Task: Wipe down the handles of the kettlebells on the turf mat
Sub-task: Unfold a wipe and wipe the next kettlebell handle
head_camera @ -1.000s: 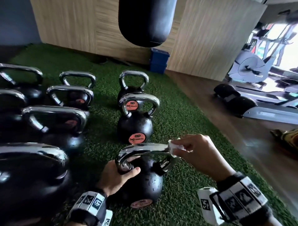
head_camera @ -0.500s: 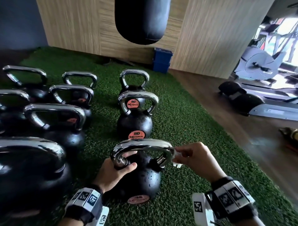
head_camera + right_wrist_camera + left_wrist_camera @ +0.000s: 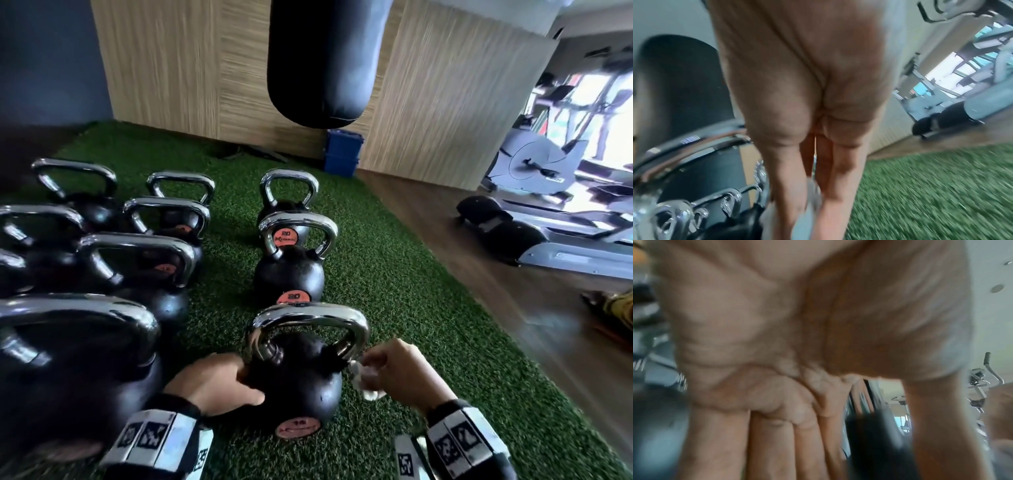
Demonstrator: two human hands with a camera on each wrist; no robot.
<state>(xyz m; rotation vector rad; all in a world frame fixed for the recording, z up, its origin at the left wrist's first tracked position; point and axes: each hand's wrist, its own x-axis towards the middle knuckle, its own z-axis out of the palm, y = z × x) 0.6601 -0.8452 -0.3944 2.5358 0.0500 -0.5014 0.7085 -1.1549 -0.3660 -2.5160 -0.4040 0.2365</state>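
The nearest kettlebell [image 3: 294, 383] stands upright on the turf mat [image 3: 394, 291], directly in front of the person and between the two hands. Its chrome handle [image 3: 310, 317] arches above the black ball, the top bar running left to right across the view. The left hand [image 3: 214, 383] rests against the ball's left shoulder at the foot of the handle's left leg, thumb laid across the front; its fingers are hidden behind the ball, and the blurred left wrist view does not settle the matter, so whether it grips cannot be told. The right hand [image 3: 399, 371] pinches a small white wipe [image 3: 361, 380] just beside the foot of the handle's right leg, fingers curled round it; the right wrist view shows the pale wad [image 3: 809, 216] caught between thumb and fingers. The right hand is therefore the one placed to wipe, and the handle lies up and to its left.

The handle is smooth, mirror-bright metal, rounded in section; the ball is matte black with a pebbled skin and an orange label low on its front. Two more kettlebells [image 3: 289, 270] line up behind it, their handles likely still to do, and further rows stand to the left. The turf is short, dense and green.
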